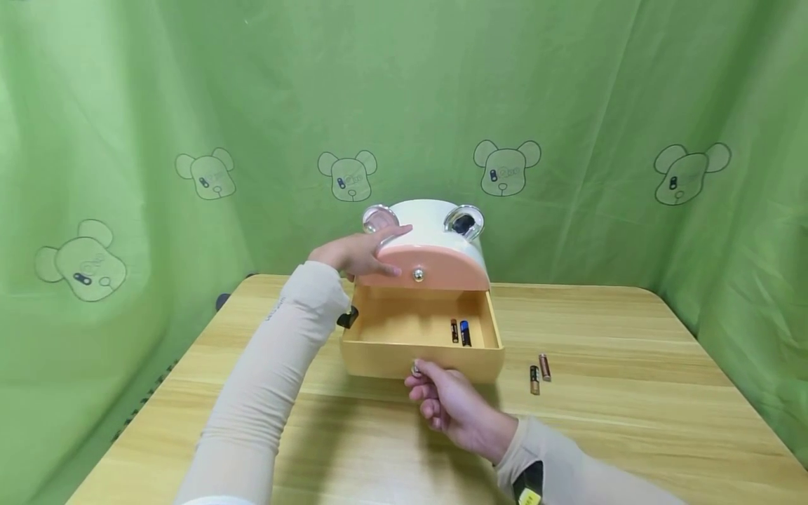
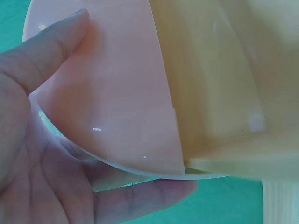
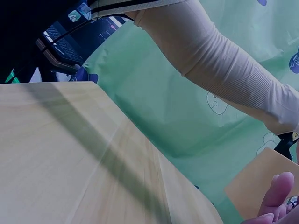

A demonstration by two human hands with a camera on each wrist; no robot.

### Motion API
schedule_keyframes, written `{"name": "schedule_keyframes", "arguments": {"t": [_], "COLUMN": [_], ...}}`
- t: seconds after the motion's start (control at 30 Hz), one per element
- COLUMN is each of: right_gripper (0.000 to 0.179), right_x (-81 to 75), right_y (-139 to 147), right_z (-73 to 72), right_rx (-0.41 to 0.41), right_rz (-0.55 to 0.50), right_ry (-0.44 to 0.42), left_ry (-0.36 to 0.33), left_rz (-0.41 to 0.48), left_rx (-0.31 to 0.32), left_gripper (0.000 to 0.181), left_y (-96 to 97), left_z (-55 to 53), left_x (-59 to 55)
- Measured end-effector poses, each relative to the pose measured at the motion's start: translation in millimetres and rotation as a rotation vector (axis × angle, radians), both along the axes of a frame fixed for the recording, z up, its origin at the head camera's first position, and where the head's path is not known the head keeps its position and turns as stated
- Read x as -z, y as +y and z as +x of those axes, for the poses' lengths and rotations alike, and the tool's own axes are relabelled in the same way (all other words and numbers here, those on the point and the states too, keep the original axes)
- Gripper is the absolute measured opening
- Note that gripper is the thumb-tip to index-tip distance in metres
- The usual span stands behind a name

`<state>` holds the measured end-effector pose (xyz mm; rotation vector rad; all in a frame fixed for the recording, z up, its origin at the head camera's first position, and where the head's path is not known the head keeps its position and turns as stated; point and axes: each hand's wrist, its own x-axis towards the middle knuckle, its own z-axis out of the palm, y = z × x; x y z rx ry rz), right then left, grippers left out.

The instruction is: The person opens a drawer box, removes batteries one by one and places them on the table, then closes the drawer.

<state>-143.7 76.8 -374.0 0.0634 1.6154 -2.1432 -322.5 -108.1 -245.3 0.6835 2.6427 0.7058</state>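
Observation:
A small drawer box [image 1: 423, 212] with a white rounded top and two ear-like rings stands on the table. Its upper drawer front [image 1: 442, 263] is pink and closed; the yellow lower drawer [image 1: 372, 356] is pulled out. My left hand [image 1: 362, 254] grips the box's left side, thumb on the pink front and fingers behind the edge, as the left wrist view shows. With thumb and bent fingers, my right hand [image 1: 457, 410] pinches the lower drawer's round knob [image 1: 416, 368]. Inside that drawer, at its right, lie a dark battery [image 1: 454, 331] and a blue battery [image 1: 466, 334].
To the right of the drawer, a black-and-copper battery [image 1: 534, 381] and a reddish-brown battery [image 1: 545, 367] lie on the wooden table [image 1: 618, 351]. A green curtain [image 1: 416, 84] with bear outlines hangs behind and along both sides.

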Motion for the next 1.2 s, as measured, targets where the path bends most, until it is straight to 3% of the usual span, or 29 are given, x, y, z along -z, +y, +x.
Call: {"name": "schedule_keyframes", "arguments": {"t": [0.4, 0.67, 1.2], "right_gripper": [0.032, 0.031, 0.032], "right_x": [0.0, -0.9, -1.5], "right_y": [0.2, 1.3, 10.8], "right_z": [4.1, 7.8, 9.8], "right_rx": [0.001, -0.015, -0.131], "right_rz": [0.011, -0.010, -0.016], "right_ry": [0.002, -0.001, 0.013], "left_ry": [-0.026, 0.004, 0.003], "left_rz": [0.015, -0.001, 0.010], "left_rx": [-0.003, 0.004, 0.024], "left_gripper": [0.090, 0.089, 0.089], "left_y": [0.0, 0.4, 0.5], "left_z": [1.9, 4.1, 3.0], "left_x": [-0.8, -2.6, 0.6]}}
